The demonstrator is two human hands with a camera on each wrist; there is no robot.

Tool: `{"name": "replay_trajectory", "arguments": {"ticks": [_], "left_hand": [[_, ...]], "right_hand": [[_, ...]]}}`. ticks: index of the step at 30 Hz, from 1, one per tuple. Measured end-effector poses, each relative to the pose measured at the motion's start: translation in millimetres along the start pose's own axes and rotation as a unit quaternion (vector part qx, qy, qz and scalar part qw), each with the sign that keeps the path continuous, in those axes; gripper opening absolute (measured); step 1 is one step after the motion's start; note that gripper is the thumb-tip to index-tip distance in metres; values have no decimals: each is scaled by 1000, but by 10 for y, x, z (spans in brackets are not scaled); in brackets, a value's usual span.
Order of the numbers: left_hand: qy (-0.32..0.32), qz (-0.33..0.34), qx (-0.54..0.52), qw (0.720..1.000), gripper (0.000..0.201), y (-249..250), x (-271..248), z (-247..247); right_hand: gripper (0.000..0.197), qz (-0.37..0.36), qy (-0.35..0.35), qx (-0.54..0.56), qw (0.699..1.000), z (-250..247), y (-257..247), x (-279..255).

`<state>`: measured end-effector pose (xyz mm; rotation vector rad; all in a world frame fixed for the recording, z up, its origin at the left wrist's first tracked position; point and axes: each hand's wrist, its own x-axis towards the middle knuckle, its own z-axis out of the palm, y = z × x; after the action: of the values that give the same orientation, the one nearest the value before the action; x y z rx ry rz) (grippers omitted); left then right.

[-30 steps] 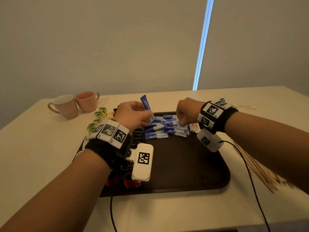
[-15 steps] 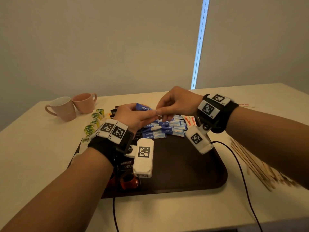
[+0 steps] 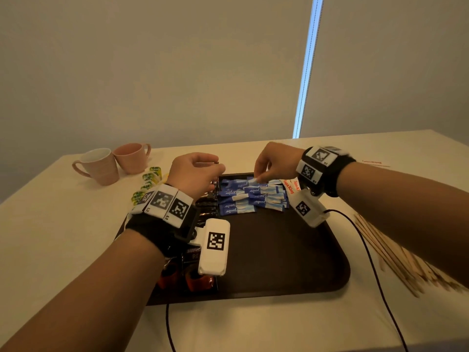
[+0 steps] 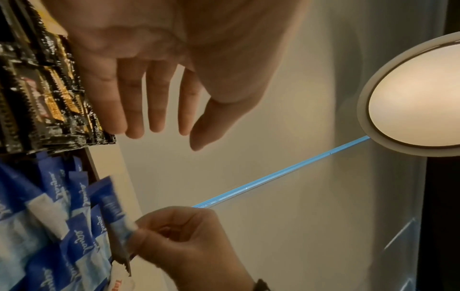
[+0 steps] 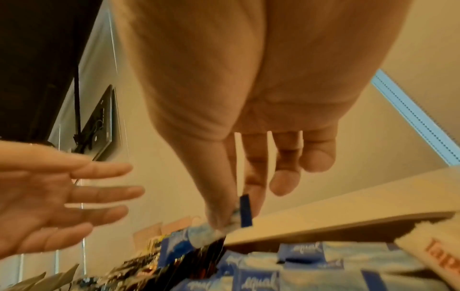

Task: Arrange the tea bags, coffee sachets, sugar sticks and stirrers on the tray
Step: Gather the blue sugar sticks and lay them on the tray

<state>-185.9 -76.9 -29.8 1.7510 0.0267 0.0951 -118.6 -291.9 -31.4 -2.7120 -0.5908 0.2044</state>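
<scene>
Ceiling lamp (image 4: 418, 94) — left wrist only

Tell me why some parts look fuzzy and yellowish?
Head view: warm dim light, stirrers smeared near the stretched edge. Left wrist view: a glowing lamp, right hand blurry with its blue stick. Right wrist view: left hand blurred.

The blue sugar sticks (image 3: 250, 196) on the tray read "equal"; the white sachet (image 3: 289, 185) right of them reads "Tapa King".
</scene>
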Motion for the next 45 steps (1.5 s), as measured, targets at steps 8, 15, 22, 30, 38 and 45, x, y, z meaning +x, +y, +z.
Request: {"name": "replay_trajectory", "arguments": {"ticks": [8,15,22,30,38,45], "left_hand": [[-118,15,45,992,7,75,-135,195],[-216,-1,129,968,8,261,-128,651],[-225,2,151,963,10,330,20,1050],[-209,-16,153,966,8,242,120,1101],[-150,-65,76,984,16,212,112,942],[-60,-125,-91,986,31,168,39,615]], "right_hand": [[19,37,-13,-50,998,62,106,53],[12,240,85,-76,964,-588,1283,-292],[33,268,2,-180,947,-612,2028,-293],[30,291,-10,-185,939,-488,1990,-192],[26,81,118,9,990,-551,1168,-322],[11,-116,178,22,977,-191,164,-556]]}}
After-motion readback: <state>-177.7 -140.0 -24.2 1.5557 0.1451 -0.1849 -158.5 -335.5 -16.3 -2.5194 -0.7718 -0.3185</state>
